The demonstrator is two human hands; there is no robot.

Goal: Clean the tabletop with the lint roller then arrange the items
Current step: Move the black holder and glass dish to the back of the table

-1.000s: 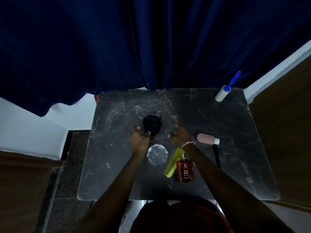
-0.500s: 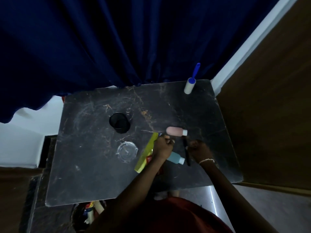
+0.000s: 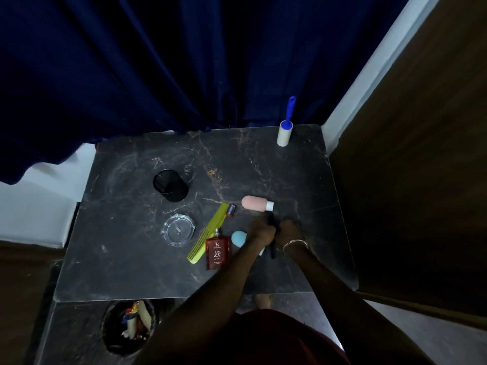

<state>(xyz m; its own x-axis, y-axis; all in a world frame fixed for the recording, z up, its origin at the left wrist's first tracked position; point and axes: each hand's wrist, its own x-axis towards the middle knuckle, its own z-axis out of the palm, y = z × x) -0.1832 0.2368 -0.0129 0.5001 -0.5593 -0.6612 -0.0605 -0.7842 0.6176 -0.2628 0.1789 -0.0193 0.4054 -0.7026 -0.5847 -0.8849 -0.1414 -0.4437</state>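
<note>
The lint roller [image 3: 285,133] stands upright at the far right corner of the tabletop [image 3: 131,259], well away from the action, so the rolling looks finished and this reads as the arranging stage. And there's the switch: a second ago both hands were up at the black mesh cup [image 3: 170,185]; now they've crossed to the near right side and meet over a thin black stick-like item [image 3: 271,233]. The left hand [image 3: 261,231] is curled around it, fingers closed on its upper part; the right hand [image 3: 289,229], bracelet at the wrist, sits just beside it, but whether it grips anything I can't tell. The blue bottle [image 3: 238,237] lies partly hidden under the left forearm, the pink bottle [image 3: 257,202] just beyond the hands. The comb [image 3: 208,233], perfume bottle [image 3: 217,250], glass ashtray [image 3: 179,230] and a small battery [image 3: 231,209] lie loose. My guess: the black item goes to the cup next.
</note>
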